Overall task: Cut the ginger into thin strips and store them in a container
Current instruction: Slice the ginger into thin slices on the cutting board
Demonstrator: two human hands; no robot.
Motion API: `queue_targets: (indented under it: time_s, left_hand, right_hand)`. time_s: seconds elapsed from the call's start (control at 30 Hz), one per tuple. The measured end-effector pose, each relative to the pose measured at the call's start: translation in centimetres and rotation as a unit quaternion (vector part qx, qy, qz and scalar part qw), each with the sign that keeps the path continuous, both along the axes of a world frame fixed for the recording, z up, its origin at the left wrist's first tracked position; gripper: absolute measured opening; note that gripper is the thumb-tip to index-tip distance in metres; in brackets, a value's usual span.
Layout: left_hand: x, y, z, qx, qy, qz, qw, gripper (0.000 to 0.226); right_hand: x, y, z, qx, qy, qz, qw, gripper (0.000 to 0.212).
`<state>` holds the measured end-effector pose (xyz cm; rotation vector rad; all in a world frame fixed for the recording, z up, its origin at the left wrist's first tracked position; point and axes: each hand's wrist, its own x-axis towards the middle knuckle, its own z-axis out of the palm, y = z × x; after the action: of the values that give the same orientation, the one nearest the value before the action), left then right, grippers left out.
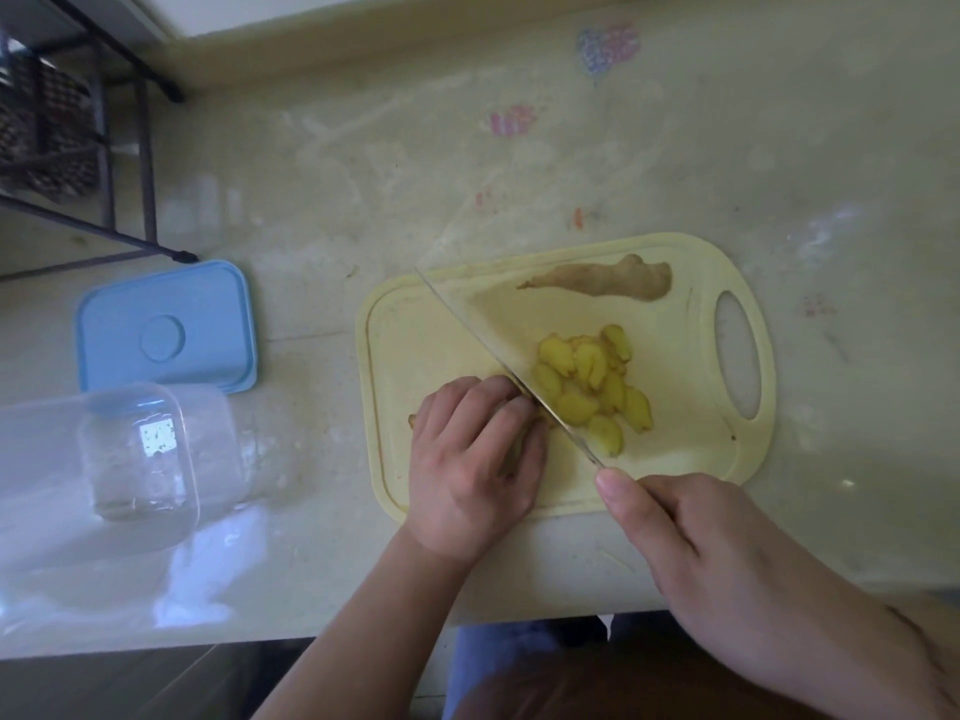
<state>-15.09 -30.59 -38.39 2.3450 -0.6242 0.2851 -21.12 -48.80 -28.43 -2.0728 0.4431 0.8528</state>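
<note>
A pale yellow cutting board (415, 324) lies on the counter. My left hand (470, 459) is curled over a piece of ginger, mostly hidden under the fingers, at the board's near left. My right hand (696, 537) grips the handle of a knife (467, 330), index finger laid along its spine; the blade stands against my left knuckles. A pile of yellow ginger slices (592, 387) lies just right of the blade. An unpeeled ginger piece (608, 283) rests at the board's far edge. The clear container (93, 470) stands to the left.
A blue lid (166, 324) lies on the counter behind the clear container. A dark metal rack (78, 148) stands at the far left. The counter's front edge runs just below my wrists.
</note>
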Motion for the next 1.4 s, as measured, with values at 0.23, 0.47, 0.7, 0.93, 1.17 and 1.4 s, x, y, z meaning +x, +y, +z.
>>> queue_targets:
  time_s: [0.23, 0.47, 0.7, 0.93, 1.17, 1.4]
  left_hand:
    - [0.0, -0.2, 0.0, 0.0, 0.0, 0.002, 1.0, 0.006]
    - [0.1, -0.1, 0.1, -0.003, -0.007, -0.004, 1.0, 0.006]
    - [-0.1, -0.3, 0.1, -0.002, -0.022, -0.001, 1.0, 0.012]
    - [-0.2, -0.3, 0.1, 0.029, -0.014, 0.005, 0.999, 0.011]
    - [-0.4, -0.3, 0.5, 0.023, -0.014, 0.03, 0.999, 0.012]
    - [-0.3, -2.0, 3.8, -0.173, 0.092, 0.198, 0.96, 0.016]
  right_hand:
    - [1.5, 0.7, -0.6, 0.022, -0.001, -0.014, 1.0, 0.073]
    - [1.6, 1.3, -0.9, 0.021, -0.005, -0.014, 1.0, 0.069]
    - [3.5, 2.6, -1.9, 0.032, -0.047, -0.01, 0.998, 0.063]
    - [4.8, -1.1, -2.0, 0.123, 0.054, -0.069, 0.988, 0.071]
    - [5.3, -1.5, -1.1, 0.274, 0.096, -0.124, 0.949, 0.064]
    - [5.9, -3.4, -1.4, 0.383, 0.175, -0.241, 0.874, 0.063]
